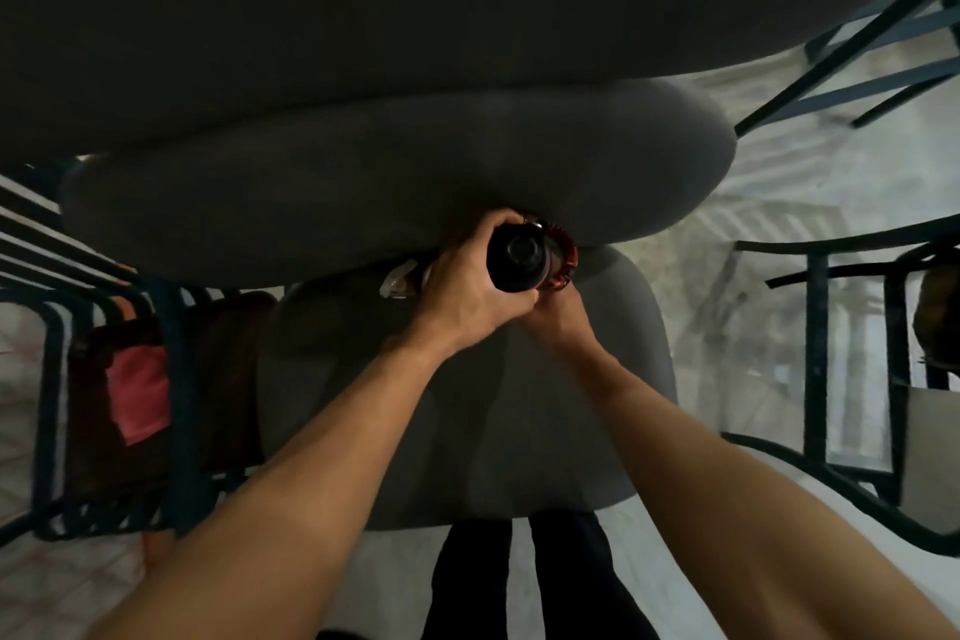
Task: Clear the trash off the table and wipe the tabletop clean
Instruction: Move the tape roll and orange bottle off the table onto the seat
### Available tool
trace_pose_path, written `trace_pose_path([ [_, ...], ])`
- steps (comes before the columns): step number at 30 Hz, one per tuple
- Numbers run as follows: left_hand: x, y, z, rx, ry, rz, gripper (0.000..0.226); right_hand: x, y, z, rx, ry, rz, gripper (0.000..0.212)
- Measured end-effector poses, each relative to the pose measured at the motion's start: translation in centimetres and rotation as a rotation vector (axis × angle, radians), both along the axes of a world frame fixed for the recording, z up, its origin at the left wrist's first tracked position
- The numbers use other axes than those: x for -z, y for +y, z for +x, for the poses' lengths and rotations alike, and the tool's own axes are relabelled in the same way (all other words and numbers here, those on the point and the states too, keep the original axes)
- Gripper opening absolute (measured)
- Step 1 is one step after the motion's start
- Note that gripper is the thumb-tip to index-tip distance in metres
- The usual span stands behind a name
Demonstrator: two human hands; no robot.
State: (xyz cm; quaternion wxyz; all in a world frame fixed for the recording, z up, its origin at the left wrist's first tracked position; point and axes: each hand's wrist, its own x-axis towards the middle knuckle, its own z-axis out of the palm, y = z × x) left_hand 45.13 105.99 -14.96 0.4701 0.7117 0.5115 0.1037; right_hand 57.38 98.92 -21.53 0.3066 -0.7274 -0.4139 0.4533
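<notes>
My left hand (467,286) is wrapped around a dark bottle (519,257) seen from above, its cap facing me. Just under and to the right of it, my right hand (563,320) is closed on a crinkled red wrapper (567,259) pressed against the bottle. A small pale plastic scrap (397,281) sticks out to the left of my left hand; what holds it is hidden. Both hands are over a grey chair, at the near edge of the dark tabletop (415,16). The lighting is dim and the items are partly hidden by my fingers.
A grey padded chair has its backrest (337,192) and seat (467,431) directly below my arms. Dark metal chair frames stand at the right (815,327) and upper right (883,42). A metal frame with a red cloth (140,395) is at the left.
</notes>
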Motion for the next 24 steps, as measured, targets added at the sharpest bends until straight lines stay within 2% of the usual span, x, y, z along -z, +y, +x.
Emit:
trace_pose_path([
  [5,1.6,1.0,0.0,-0.006,-0.008,-0.029,0.077,1.9,1.0,-0.2,0.027,-0.022,-0.026,0.063],
  [12,1.5,1.5,-0.3,0.002,0.087,-0.009,0.079,2.6,1.5,-1.1,0.048,-0.035,-0.057,0.074],
  [16,0.4,1.1,-0.4,-0.008,0.191,0.042,0.080,2.7,1.7,-1.3,-0.017,-0.010,-0.211,0.067],
  [19,0.0,0.6,-0.8,-0.022,0.259,0.040,0.083,2.2,1.8,-1.6,-0.030,0.051,-0.393,0.083],
  [21,-0.4,0.3,-1.2,-0.030,0.267,0.020,0.085,1.8,1.7,-1.8,-0.017,0.106,-0.496,0.085],
  [24,-1.0,-0.3,-1.4,-0.045,0.257,-0.018,0.090,1.4,1.1,-1.8,0.016,0.164,-0.545,0.090],
])
